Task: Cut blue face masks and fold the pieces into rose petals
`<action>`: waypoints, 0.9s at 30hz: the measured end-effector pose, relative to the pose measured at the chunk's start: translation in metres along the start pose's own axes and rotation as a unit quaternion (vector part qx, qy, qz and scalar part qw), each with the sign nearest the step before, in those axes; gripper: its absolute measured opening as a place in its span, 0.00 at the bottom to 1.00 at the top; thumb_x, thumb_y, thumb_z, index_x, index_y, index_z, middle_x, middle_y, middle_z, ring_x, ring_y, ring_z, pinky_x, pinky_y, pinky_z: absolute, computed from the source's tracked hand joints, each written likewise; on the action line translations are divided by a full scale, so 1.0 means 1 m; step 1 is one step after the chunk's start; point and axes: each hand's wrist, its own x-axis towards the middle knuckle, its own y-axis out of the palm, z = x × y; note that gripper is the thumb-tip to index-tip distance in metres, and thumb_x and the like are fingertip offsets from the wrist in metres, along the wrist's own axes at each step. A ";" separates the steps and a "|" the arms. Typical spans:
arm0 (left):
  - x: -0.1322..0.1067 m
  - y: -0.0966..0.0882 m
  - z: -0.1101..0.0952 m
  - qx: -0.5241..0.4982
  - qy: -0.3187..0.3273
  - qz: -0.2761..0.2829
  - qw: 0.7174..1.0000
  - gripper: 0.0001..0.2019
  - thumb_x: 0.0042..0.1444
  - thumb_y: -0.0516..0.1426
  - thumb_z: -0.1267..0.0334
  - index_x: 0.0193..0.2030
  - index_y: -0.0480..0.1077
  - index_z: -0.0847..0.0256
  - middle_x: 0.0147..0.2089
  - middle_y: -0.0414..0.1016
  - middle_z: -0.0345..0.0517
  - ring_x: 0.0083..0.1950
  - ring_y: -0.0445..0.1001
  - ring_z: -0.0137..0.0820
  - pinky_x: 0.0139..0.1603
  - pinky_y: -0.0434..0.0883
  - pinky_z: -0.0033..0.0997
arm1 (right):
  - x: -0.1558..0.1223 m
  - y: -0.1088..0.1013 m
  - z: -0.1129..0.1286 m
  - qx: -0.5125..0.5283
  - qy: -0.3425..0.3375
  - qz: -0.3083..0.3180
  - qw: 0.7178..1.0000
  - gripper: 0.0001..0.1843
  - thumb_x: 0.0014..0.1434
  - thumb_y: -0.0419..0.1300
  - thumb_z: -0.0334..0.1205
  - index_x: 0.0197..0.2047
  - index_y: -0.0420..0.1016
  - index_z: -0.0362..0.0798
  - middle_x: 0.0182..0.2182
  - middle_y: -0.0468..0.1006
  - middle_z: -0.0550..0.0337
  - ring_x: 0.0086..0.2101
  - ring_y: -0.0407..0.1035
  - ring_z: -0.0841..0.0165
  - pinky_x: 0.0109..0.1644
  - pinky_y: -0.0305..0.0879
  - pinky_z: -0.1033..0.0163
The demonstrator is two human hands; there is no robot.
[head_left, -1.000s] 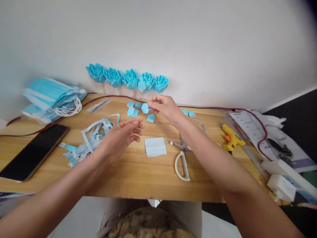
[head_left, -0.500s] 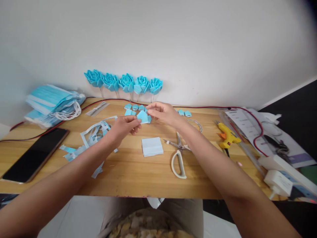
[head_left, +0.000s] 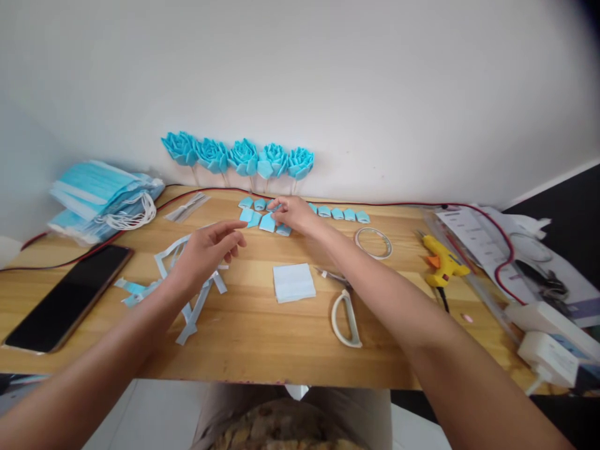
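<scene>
My left hand [head_left: 213, 247] is raised above a heap of pale blue and white fabric strips [head_left: 199, 309], its fingers loosely bent and apart, with nothing in them. At the back of the table, my right hand [head_left: 295, 212] pinches the edge of a folded light-blue fabric petal [head_left: 267, 223] lying among similar petals. Its fingers hide some of them. More petals [head_left: 337, 213] form a row to the right. A folded pale fabric square [head_left: 294, 282] lies in front of my hands. Beside it are white-handled scissors [head_left: 345, 320], partly under my right forearm.
Several blue fabric flowers [head_left: 244, 157] on sticks lean against the wall. Blue masks [head_left: 100, 197] and a phone [head_left: 68, 300] lie at left. To the right are a tape roll [head_left: 374, 243], a yellow glue gun [head_left: 443, 259] and a power strip [head_left: 557, 328]. A red-black cable [head_left: 398, 204] runs behind.
My left hand has let go of the petal and drawn back left, toward me. The petal now rests among the others, under my right hand's fingers. The view has shifted slightly.
</scene>
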 end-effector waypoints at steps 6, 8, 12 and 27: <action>0.020 -0.016 0.005 0.326 0.131 0.005 0.936 0.19 0.57 0.52 0.56 0.51 0.75 0.61 0.40 0.80 0.49 0.36 0.74 0.35 0.38 0.68 0.33 | 0.002 0.004 0.009 -0.114 0.008 -0.013 0.993 0.13 0.56 0.57 0.31 0.45 0.76 0.47 0.25 0.80 0.62 0.27 0.72 0.71 0.32 0.62 0.69; 0.032 -0.017 0.003 0.396 0.164 0.016 0.903 0.18 0.58 0.51 0.59 0.49 0.76 0.60 0.43 0.80 0.49 0.40 0.76 0.37 0.43 0.69 0.33 | 0.000 0.003 0.011 -0.140 -0.002 -0.026 0.990 0.12 0.58 0.56 0.33 0.44 0.76 0.47 0.24 0.79 0.62 0.28 0.73 0.70 0.34 0.62 0.68; 0.057 -0.015 0.000 0.500 0.178 0.013 0.848 0.19 0.58 0.52 0.62 0.54 0.73 0.59 0.51 0.78 0.49 0.50 0.75 0.40 0.51 0.68 0.34 | -0.009 -0.005 0.010 -0.185 -0.061 -0.080 0.978 0.13 0.59 0.55 0.33 0.46 0.76 0.48 0.30 0.81 0.59 0.32 0.74 0.68 0.37 0.62 0.67; 0.090 -0.007 0.015 0.561 0.144 0.055 0.813 0.21 0.61 0.49 0.56 0.58 0.70 0.56 0.54 0.77 0.53 0.53 0.74 0.45 0.50 0.66 0.36 | -0.043 -0.016 -0.008 -0.250 -0.082 0.025 0.965 0.18 0.55 0.64 0.41 0.49 0.74 0.49 0.43 0.75 0.55 0.39 0.71 0.65 0.40 0.60 0.65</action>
